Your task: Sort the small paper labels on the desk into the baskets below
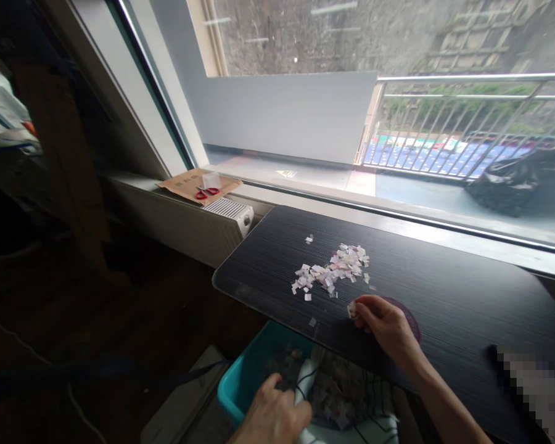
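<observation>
My right hand [391, 324] is above the dark table, its thumb and fingers pinching a small whitish paper piece [351, 309]. Just beyond it lies a loose pile of small pale paper pieces [342, 265]. A round purplish mat [407, 317] is partly hidden under that hand. Below the table edge, my left hand [277, 410] is curled against the white cloth with dark stripes [308, 373], thumb over its edge; the fingertips are partly hidden. The cloth borders a teal bin [243, 379], and many small scraps [335, 394] lie beside it in shadow.
The dark table [444, 283] stands against the window. On the sill at left, red-handled scissors [207, 193] lie on a brown envelope [176, 183], near a white radiator [229, 211]. A pixelated object [536, 388] is at the table's right. A pale cable [76, 404] crosses the floor.
</observation>
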`<action>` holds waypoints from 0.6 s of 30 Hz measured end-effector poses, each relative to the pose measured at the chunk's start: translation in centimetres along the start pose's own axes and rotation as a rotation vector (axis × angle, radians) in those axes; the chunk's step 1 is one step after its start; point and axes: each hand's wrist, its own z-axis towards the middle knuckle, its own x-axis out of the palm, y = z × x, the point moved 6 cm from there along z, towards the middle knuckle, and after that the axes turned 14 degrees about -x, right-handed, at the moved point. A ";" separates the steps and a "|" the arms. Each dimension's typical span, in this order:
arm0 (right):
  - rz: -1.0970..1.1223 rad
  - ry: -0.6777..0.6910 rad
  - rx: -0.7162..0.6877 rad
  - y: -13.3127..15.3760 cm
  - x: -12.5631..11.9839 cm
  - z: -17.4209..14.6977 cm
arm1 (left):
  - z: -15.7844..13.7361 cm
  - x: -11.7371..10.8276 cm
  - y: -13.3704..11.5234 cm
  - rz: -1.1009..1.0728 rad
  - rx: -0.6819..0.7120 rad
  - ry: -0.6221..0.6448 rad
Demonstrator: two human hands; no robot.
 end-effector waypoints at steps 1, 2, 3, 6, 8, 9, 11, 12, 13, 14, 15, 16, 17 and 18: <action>-0.027 0.002 -0.025 0.1 -0.1 0.0 | 0.0 -0.1 -0.1 0.003 -0.002 0.012; -0.060 0.003 -0.061 0.3 -0.2 0.1 | 0.0 -0.1 -0.1 0.006 -0.001 0.029; -0.094 0.001 -0.095 0.5 -0.3 0.2 | 0.0 -0.1 -0.1 0.009 -0.002 0.040; -0.148 -0.014 -0.112 0.5 -0.7 0.2 | 0.3 0.6 0.0 0.016 -0.013 0.056; -0.118 -0.016 -0.059 0.1 -0.6 0.1 | 0.5 1.4 0.2 0.025 -0.016 0.075; -0.087 -0.016 -0.037 -0.1 -0.5 0.1 | 0.6 1.7 0.3 0.028 -0.015 0.082; -0.017 -0.029 -0.018 -0.1 -0.4 0.1 | 0.7 2.1 0.3 0.024 -0.010 0.076; 0.010 -0.044 -0.016 -0.1 -0.3 0.1 | 0.7 2.1 0.3 0.019 -0.008 0.071; 0.029 -0.060 -0.018 0.0 -0.4 0.0 | 0.7 2.1 0.3 0.016 -0.007 0.075; 0.039 -0.074 -0.022 0.2 -0.4 0.0 | 0.7 2.0 0.2 0.014 -0.007 0.079; 0.043 -0.083 -0.023 0.3 -0.5 0.0 | 0.6 1.8 0.2 0.011 -0.007 0.079; 0.046 -0.087 -0.022 0.5 -0.5 0.0 | 0.6 1.5 0.1 0.009 -0.008 0.072; 0.051 -0.087 -0.018 0.6 -0.5 0.0 | 0.6 1.2 0.1 0.007 -0.007 0.065; 0.062 -0.087 -0.013 0.6 -0.5 0.0 | 0.6 1.1 0.0 0.008 -0.006 0.062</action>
